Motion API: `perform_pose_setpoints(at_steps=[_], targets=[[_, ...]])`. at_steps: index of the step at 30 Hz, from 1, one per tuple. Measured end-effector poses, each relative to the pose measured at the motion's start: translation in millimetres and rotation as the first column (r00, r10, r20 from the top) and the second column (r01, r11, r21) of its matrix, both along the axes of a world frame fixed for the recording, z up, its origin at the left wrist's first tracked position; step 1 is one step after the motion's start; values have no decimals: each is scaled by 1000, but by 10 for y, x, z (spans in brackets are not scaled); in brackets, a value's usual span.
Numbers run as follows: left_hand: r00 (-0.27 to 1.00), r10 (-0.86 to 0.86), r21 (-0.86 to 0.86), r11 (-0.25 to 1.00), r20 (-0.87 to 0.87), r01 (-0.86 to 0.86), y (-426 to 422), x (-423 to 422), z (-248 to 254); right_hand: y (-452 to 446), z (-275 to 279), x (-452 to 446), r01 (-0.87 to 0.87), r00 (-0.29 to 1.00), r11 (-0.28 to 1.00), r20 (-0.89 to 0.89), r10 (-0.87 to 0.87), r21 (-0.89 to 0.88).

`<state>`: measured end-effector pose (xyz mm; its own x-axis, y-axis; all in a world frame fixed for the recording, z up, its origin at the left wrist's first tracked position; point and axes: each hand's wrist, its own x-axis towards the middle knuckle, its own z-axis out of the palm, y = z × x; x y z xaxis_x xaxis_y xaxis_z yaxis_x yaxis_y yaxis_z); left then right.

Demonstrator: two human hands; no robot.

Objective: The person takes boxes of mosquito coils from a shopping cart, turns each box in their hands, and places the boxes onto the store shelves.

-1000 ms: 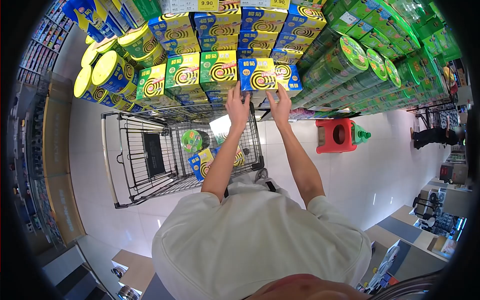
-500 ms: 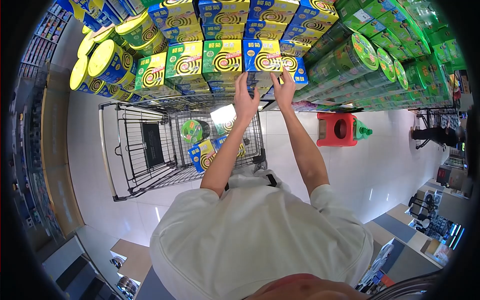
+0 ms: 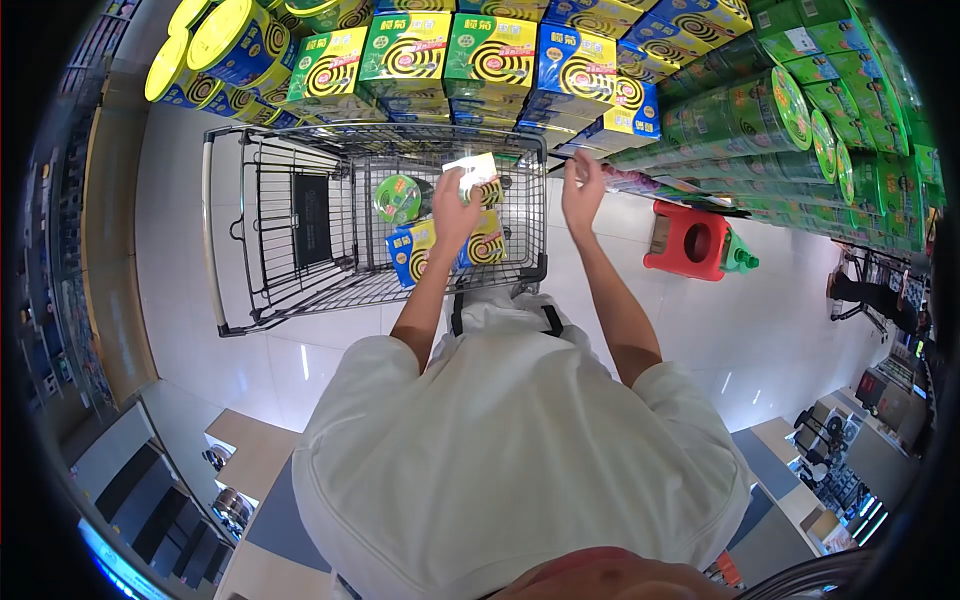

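Note:
My left hand [image 3: 457, 207] is over the shopping cart [image 3: 543, 215], beside a glare-lit box [image 3: 477, 172] inside it; its fingers are partly hidden. Apart from the boxes, my right hand [image 3: 583, 190] hangs with fingers spread, holding nothing, to the right of the cart and below the shelf. In the cart lie a round green-lidded tub [image 3: 398, 199], a blue and yellow coil box [image 3: 411, 250] and another such box [image 3: 484, 245]. On the display, a blue and yellow box [image 3: 577, 67] stands beside a row of green and yellow boxes [image 3: 404, 50].
Yellow-lidded tubs [image 3: 222, 38] are stacked at the upper left. Green cylindrical packs [image 3: 740, 115] fill the right display. A red stool [image 3: 688, 240] stands on the floor, with a green bottle [image 3: 738, 254] beside it. At the far right is a person [image 3: 876, 297], partly visible.
Both hands have come away from the blue and yellow box on the display. My left hand has moved down over the cart, my right hand slightly down. The view has shifted downward.

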<state>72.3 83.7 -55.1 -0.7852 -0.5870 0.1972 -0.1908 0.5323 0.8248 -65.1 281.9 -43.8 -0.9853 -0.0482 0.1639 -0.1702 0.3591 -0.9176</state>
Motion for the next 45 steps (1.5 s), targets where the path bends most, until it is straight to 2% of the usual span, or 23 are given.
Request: perform_pose_setpoints(at_steps=[2,4,5,6,7,9,10,12,13,15,16,19,22,24,27,28,31,33,36,39,41,43,45], targets=[[994,79,43,996,70,-83,-229,423,-114,-127,-174,406,-70,988,997,138,72,-22],[965,234,-157,964,117,-215,-451,906,-479,-235,-473,763,-257,885,965,410,219,41],[932,323,-107,945,163,-309,-538,1112,-590,-272,-572,956,-395,837,919,411,361,-2],[889,406,-62,913,212,-402,-612,1302,-685,-291,-797,1072,-500,624,842,589,513,-204],[839,483,-122,875,250,-468,-664,1488,-826,-340,-1011,1211,-502,617,839,594,517,-209],[740,552,-33,809,384,-587,-797,1843,-1277,-484,-1313,1507,-667,392,715,718,575,-208],[735,556,-36,806,389,-590,-829,1935,-1344,-557,-1359,1619,-669,385,712,721,577,-213],[730,418,298,717,541,-630,-892,2099,-1476,-663,-1443,1802,-703,367,688,736,569,-181],[726,420,294,715,545,-635,-899,2130,-1471,-687,-1419,1851,-704,360,685,738,570,-186],[757,165,512,644,632,-568,-859,2066,-1323,-775,-1172,1874,-744,257,628,770,584,-228],[758,114,519,663,642,-540,-831,2003,-1208,-820,-969,1836,-752,190,610,804,564,-250],[798,-14,659,572,603,-488,-761,1885,-1077,-827,-1416,1992,-809,303,578,765,568,-109],[858,-44,738,534,512,-413,-736,1981,-1506,-825,-1372,2019,-820,352,571,749,561,-43],[855,-68,714,587,514,-382,-726,1932,-1416,-816,-1208,1994,-824,429,564,714,554,56],[878,-107,713,633,466,-301,-739,1784,-1179,-672,-1234,1933,-777,486,629,612,624,-25],[893,-128,711,658,431,-248,-725,1687,-990,-606,-1173,1857,-774,436,622,609,662,-122],[921,-175,717,683,347,-140,-661,1358,-466,-440,-677,1679,-656,442,694,593,672,-297],[958,-221,765,644,183,3,-625,1173,-251,-295,-308,1469,-661,421,671,575,702,-335],[949,-302,775,620,92,122,-554,956,73,-44,330,1238,-751,502,649,531,683,-125],[928,-371,731,641,26,236,-429,793,490,200,893,1094,-741,589,670,435,681,-45],[934,-356,745,628,17,226,-245,695,809,330,1097,1068,-711,653,704,360,666,-13],[933,-358,760,598,-34,257,-69,630,1041,453,1228,1048,-636,770,765,135,623,97],[942,-323,765,582,-95,277,72,556,1178,499,1354,1044,-578,815,813,101,570,71]])
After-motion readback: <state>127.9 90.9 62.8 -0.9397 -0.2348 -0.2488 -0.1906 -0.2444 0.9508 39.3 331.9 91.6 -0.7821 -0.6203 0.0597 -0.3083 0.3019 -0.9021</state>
